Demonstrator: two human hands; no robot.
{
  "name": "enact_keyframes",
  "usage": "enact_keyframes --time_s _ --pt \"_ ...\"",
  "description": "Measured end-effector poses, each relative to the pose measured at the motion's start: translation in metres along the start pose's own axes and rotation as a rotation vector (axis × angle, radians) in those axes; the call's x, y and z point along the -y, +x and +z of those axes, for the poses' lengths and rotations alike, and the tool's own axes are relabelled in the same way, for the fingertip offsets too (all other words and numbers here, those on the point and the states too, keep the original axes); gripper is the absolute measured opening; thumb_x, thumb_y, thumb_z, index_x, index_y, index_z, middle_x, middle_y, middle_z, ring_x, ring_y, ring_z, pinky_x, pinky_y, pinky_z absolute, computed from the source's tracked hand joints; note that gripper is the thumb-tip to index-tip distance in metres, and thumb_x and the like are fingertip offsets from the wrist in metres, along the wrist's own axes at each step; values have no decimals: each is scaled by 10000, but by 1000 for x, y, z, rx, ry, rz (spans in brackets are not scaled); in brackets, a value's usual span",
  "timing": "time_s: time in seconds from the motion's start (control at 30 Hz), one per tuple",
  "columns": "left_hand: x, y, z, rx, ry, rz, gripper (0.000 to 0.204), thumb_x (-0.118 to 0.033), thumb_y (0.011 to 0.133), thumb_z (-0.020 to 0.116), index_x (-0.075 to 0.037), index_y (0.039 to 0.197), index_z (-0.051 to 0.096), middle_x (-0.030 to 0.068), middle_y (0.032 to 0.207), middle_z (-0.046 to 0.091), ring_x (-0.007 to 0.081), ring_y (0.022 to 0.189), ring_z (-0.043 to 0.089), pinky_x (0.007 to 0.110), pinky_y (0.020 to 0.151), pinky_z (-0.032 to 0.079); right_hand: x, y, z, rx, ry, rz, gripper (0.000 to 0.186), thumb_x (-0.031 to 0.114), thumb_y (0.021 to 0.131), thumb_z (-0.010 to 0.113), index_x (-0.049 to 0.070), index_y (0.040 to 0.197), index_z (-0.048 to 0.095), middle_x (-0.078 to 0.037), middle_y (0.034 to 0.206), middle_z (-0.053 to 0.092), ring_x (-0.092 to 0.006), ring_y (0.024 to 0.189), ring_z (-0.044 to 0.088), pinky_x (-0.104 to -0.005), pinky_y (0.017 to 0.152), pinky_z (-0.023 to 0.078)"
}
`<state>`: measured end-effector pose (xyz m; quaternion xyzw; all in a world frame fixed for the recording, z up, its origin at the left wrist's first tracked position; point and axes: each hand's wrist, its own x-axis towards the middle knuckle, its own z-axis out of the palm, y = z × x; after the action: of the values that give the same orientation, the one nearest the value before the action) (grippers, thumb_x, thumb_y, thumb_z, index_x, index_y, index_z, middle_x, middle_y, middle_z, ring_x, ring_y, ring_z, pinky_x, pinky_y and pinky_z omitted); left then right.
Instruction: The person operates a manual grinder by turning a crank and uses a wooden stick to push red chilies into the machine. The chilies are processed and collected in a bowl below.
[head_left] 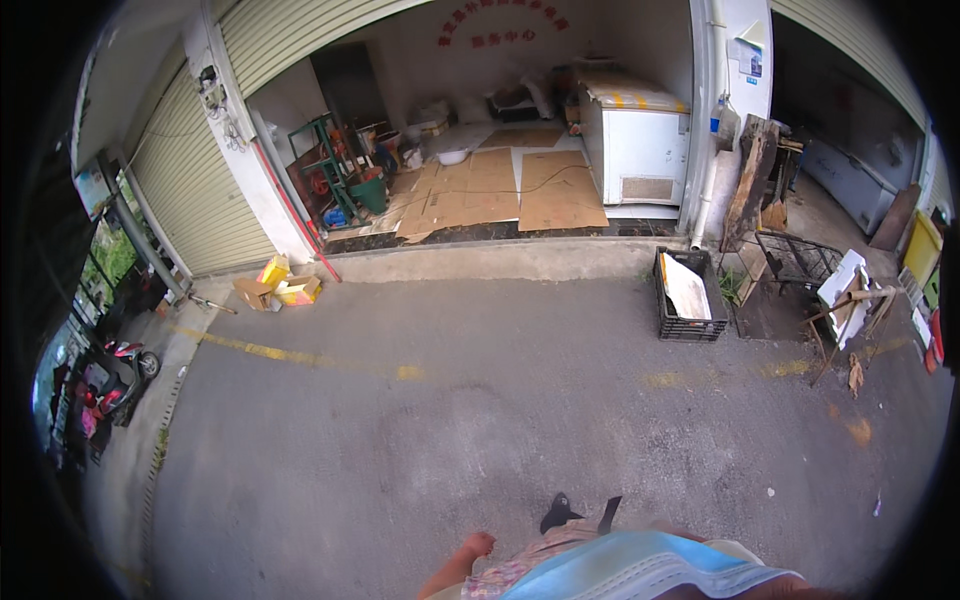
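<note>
A person stands on grey asphalt facing an open garage bay, one hand just showing at the lower edge.

The left hand (pixel 478 545) appears at about 6 o'clock, curled into a loose fist with nothing seen in it, hanging above bare asphalt (pixel 480 420); the right hand is out of view. Nearest things lie well apart: a black plastic crate (pixel 690 295) at about 2 o'clock, its long axis running away from the viewer toward the garage, holding a pale flat board (pixel 686 288) tilted along that same axis. At 12 o'clock flattened cardboard sheets (pixel 500 190) cover the garage floor beside a white chest freezer (pixel 636 135). Yellow boxes (pixel 280 283) sit at 10 o'clock by the shutter, and a red scooter (pixel 112 385) at 9 o'clock. A faded yellow line (pixel 270 352) crosses the asphalt from 9 to 3 o'clock.
</note>
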<state>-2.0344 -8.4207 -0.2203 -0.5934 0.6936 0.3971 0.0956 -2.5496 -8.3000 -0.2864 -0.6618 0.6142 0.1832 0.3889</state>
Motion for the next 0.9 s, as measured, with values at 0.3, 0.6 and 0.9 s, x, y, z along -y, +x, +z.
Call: enact_keyframes --time_s 0.3,0.6,0.9 --pt "-55 162 -144 -101 -256 -168 322 -346 821 543 -102 937 717 182 1057 671 345 996 642 431 833 524 40 214 -334 -399 583 -88 332 319 915 498 41 929 680 -117 764 685 -192 647 665 -337 578 520" --pt "-70 389 -309 331 445 85 357 -367 801 550 -158 1047 704 142 1124 662 327 1053 625 430 879 513 -53 386 -425 -204 -206 -122 213 260 862 530 118 906 683 -72 847 670 -265 778 651 -431 668 511" --pt "-120 664 -483 174 90 79 306 -287 828 538 -155 1051 701 108 1077 677 282 962 651 415 812 527 -118 426 -494 167 121 161 187 205 805 567 133 974 604 -90 840 628 -264 740 616 -438 537 467"
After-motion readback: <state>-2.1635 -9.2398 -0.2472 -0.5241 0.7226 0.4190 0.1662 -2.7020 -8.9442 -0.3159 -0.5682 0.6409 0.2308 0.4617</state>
